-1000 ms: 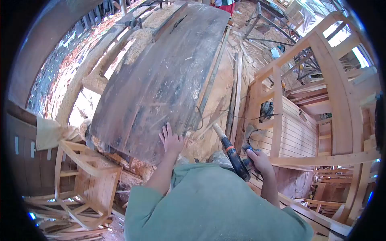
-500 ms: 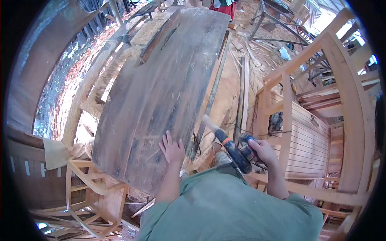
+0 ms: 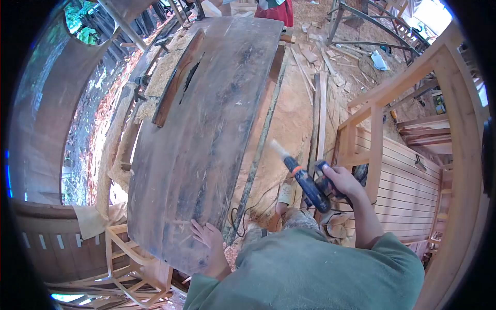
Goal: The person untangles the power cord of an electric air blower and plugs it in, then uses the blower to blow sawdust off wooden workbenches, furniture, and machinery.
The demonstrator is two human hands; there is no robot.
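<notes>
My left hand point(image 3: 207, 238) lies on the near right part of a large dark wooden tabletop point(image 3: 196, 150), fingers stretched over the surface with nothing in them. My right hand point(image 3: 342, 181) is wrapped round the handle of a dark blue power tool point(image 3: 309, 187) with an orange band. Its pale nozzle end points up and left toward the tabletop's right edge, apart from the wood. Where the fingers meet the handle is partly hidden.
Pale wooden frames with a slatted panel point(image 3: 400, 191) stand at the right. A small wooden chair point(image 3: 142, 258) is at the lower left. Long strips and wood scraps lie on the ground beyond. A person in red clothing point(image 3: 274, 14) stands at the far end.
The view has shifted, showing more of the tabletop's far end. My left hand appears lower and nearer the tabletop's near edge. My right hand still holds the tool.
</notes>
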